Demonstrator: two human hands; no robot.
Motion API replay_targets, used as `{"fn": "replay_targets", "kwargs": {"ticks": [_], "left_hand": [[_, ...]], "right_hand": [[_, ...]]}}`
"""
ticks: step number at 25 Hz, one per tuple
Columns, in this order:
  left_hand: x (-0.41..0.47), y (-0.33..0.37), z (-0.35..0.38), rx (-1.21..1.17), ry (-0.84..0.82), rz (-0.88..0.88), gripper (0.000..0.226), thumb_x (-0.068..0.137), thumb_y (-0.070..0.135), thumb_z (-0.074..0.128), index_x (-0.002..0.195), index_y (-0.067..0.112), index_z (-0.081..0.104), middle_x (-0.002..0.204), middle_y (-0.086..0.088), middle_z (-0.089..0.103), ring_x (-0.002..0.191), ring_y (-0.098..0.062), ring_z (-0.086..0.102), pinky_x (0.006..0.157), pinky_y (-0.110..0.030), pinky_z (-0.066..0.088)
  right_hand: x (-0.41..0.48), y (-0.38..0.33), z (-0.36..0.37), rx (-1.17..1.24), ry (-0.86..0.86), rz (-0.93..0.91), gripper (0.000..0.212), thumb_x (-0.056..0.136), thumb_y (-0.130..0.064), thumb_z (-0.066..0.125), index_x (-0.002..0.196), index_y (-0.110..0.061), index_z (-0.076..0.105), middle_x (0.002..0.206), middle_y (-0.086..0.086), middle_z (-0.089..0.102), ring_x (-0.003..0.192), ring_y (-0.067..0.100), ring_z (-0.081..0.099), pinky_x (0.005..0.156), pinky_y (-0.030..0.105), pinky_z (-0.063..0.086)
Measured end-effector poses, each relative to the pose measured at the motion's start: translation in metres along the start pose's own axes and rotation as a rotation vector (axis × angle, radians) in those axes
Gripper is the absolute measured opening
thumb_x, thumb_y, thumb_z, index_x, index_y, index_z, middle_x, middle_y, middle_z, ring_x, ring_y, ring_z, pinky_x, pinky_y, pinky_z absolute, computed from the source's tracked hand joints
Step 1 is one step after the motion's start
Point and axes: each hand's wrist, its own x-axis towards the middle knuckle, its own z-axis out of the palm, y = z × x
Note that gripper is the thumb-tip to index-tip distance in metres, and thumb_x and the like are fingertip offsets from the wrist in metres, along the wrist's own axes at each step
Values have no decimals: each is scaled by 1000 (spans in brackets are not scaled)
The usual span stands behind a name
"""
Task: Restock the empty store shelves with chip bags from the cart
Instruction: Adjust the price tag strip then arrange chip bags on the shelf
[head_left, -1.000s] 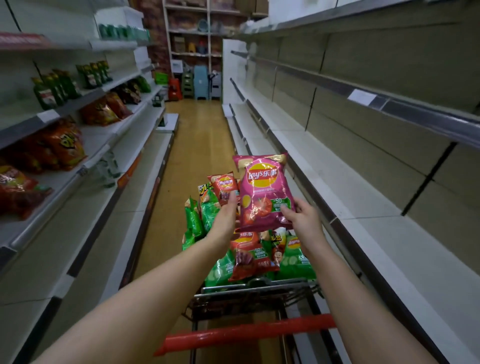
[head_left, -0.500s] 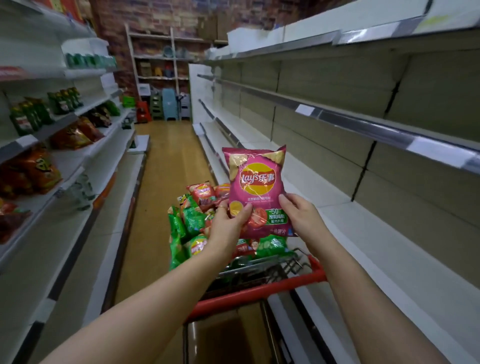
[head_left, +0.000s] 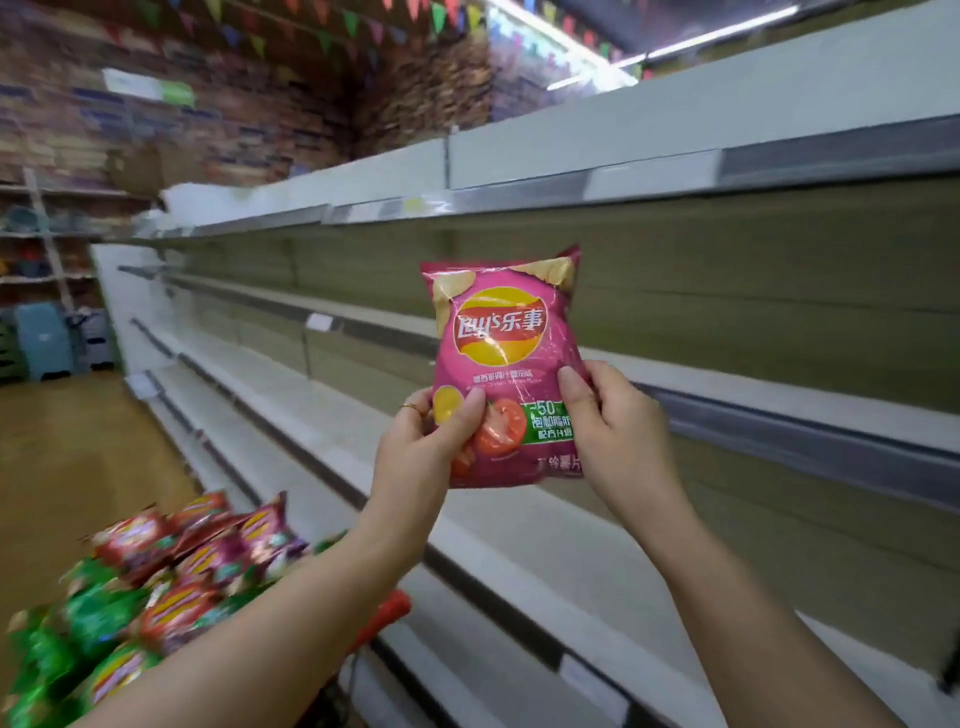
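A pink Lay's chip bag (head_left: 506, 343) is held upright at chest height in front of the bare shelves (head_left: 779, 400) on the right. My left hand (head_left: 415, 447) grips its lower left corner, thumb across the front. My right hand (head_left: 618, 436) grips its lower right edge. The cart (head_left: 387, 616), seen by its red handle, sits at the lower left, piled with red and green chip bags (head_left: 171, 582). My left forearm crosses over that pile.
Several tiers of white shelf boards (head_left: 519, 566) with grey price rails run along the right side. The wooden aisle floor (head_left: 67, 467) stretches away at the left. A far rack with stacked stools (head_left: 44, 338) stands at the aisle's end.
The view has swung right toward the bare shelves. Both hands have lifted the pink bag up and rightward, away from the cart, which now sits at the lower left.
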Motion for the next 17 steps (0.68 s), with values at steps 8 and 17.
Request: {"fn": "replay_targets", "kwargs": {"ticks": [8, 17], "left_hand": [[-54, -14, 226, 122, -454, -182, 56, 59, 39, 70, 104, 8, 62, 80, -6, 75, 63, -17, 71, 48, -19, 50], [-73, -27, 375, 221, -723, -263, 31, 73, 35, 72, 86, 7, 65, 72, -9, 74, 56, -16, 69, 52, -20, 56]], "right_hand": [[-55, 31, -263, -337, 168, 212, 37, 95, -42, 40, 82, -11, 56, 72, -2, 64, 59, 3, 61, 45, 19, 43], [-65, 53, -400, -593, 326, 448, 45, 98, -37, 38, 72, -5, 57, 73, 14, 58, 75, 31, 55, 58, 30, 36]]}}
